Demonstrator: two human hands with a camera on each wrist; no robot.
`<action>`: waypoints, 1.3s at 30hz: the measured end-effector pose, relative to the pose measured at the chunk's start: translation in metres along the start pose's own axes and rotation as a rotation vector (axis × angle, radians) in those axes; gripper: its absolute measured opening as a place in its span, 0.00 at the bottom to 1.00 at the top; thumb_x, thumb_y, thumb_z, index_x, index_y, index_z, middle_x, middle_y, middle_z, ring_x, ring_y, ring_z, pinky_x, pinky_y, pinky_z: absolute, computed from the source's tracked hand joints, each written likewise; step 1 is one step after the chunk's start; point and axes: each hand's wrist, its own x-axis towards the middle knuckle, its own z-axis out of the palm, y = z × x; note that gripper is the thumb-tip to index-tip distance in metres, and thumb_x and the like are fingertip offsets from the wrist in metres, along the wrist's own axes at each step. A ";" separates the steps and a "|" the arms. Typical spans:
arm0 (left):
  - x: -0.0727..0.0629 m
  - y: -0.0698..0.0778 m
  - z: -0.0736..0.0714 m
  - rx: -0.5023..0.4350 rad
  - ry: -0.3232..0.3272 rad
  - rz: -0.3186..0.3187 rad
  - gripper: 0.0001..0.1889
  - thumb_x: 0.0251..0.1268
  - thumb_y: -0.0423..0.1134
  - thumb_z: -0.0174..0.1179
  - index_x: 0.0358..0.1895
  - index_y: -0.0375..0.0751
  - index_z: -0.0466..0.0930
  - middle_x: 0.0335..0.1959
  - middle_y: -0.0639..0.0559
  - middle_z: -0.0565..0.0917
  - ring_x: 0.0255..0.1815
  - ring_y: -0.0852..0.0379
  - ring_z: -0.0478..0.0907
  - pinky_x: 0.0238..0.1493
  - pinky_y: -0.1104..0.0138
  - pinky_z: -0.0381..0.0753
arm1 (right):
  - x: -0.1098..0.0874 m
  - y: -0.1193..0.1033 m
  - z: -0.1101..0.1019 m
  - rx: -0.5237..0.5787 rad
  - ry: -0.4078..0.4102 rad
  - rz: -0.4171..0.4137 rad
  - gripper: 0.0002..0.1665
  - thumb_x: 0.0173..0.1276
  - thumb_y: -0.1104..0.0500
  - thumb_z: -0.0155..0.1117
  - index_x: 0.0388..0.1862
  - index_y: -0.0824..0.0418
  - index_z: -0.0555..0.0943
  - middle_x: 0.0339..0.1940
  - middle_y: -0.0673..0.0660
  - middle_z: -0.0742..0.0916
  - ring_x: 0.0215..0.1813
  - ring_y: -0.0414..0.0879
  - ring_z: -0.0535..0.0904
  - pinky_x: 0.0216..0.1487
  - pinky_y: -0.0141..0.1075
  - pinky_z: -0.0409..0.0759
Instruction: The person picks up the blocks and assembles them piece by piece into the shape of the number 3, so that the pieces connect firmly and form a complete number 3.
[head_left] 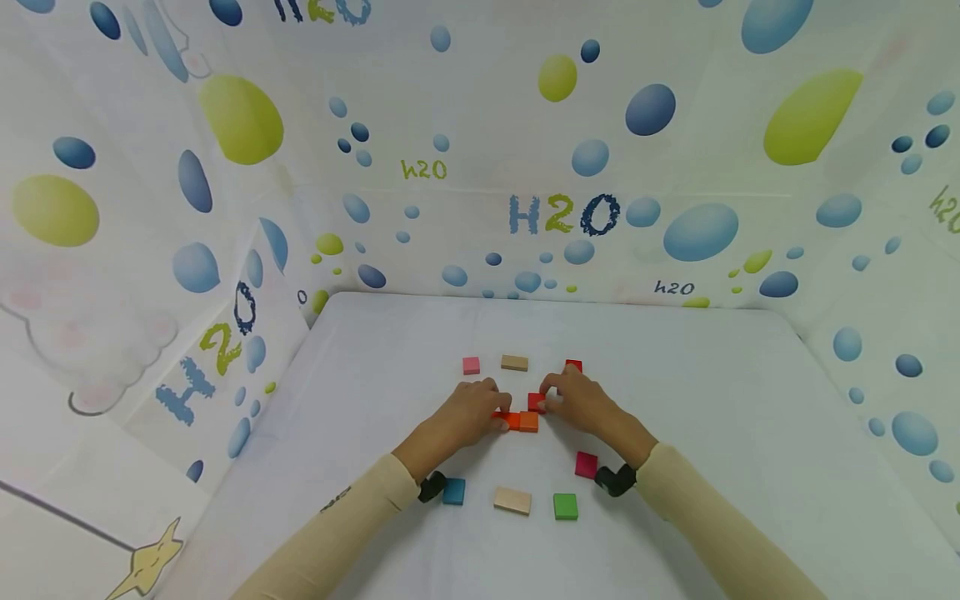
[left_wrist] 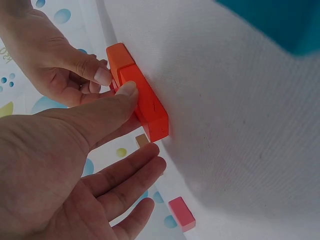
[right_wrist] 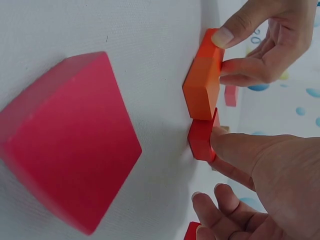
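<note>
The left hand (head_left: 474, 410) pinches a red-orange block (left_wrist: 151, 107) between thumb and forefinger, an orange block (head_left: 529, 422) lying against its end on the right hand's side, while the right hand (head_left: 588, 402) pinches a red block (right_wrist: 201, 141) just beyond that orange one. The left wrist view shows the left hand's other fingers loosely extended; only the head view takes in a green block (head_left: 566, 507), nearer the wearer than both hands.

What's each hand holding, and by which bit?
The left hand pinches the red-orange block by its sides; the right hand pinches the red block near its right end.
</note>
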 end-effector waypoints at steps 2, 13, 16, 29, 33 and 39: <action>0.000 0.000 0.000 -0.003 0.000 -0.002 0.14 0.70 0.48 0.71 0.54 0.52 0.87 0.52 0.49 0.84 0.55 0.52 0.79 0.62 0.53 0.79 | 0.001 0.000 0.001 0.003 -0.003 -0.006 0.12 0.73 0.53 0.73 0.52 0.53 0.86 0.46 0.57 0.80 0.49 0.51 0.81 0.49 0.45 0.86; 0.003 -0.001 0.003 0.011 -0.009 -0.005 0.15 0.70 0.49 0.71 0.55 0.52 0.87 0.52 0.49 0.84 0.55 0.52 0.79 0.62 0.53 0.79 | -0.001 -0.002 -0.002 -0.003 -0.007 -0.030 0.12 0.73 0.53 0.73 0.52 0.53 0.86 0.44 0.56 0.80 0.48 0.50 0.80 0.48 0.43 0.86; 0.003 -0.001 0.002 0.010 -0.015 -0.005 0.15 0.70 0.49 0.71 0.55 0.52 0.86 0.52 0.49 0.84 0.55 0.52 0.79 0.62 0.53 0.79 | -0.002 -0.002 -0.002 -0.006 -0.011 -0.035 0.12 0.73 0.53 0.73 0.52 0.53 0.86 0.44 0.56 0.80 0.48 0.50 0.80 0.47 0.42 0.86; 0.002 -0.001 -0.001 0.011 -0.012 0.001 0.15 0.70 0.49 0.71 0.55 0.52 0.86 0.52 0.49 0.84 0.54 0.52 0.79 0.62 0.53 0.79 | -0.002 -0.004 -0.006 -0.018 -0.008 -0.039 0.12 0.73 0.54 0.73 0.52 0.54 0.86 0.44 0.57 0.80 0.49 0.50 0.81 0.48 0.43 0.87; 0.002 0.000 -0.002 0.009 -0.017 -0.002 0.16 0.70 0.49 0.71 0.56 0.52 0.86 0.52 0.49 0.84 0.55 0.52 0.79 0.62 0.53 0.79 | -0.003 -0.005 -0.009 -0.004 0.001 -0.041 0.13 0.74 0.54 0.72 0.54 0.56 0.86 0.45 0.57 0.81 0.49 0.50 0.80 0.49 0.43 0.86; 0.003 0.000 -0.001 -0.003 -0.026 -0.017 0.16 0.70 0.49 0.70 0.57 0.53 0.86 0.52 0.50 0.84 0.55 0.52 0.79 0.63 0.54 0.79 | -0.003 -0.001 -0.015 -0.003 0.027 -0.042 0.13 0.75 0.55 0.70 0.55 0.57 0.85 0.47 0.58 0.82 0.51 0.51 0.81 0.51 0.44 0.87</action>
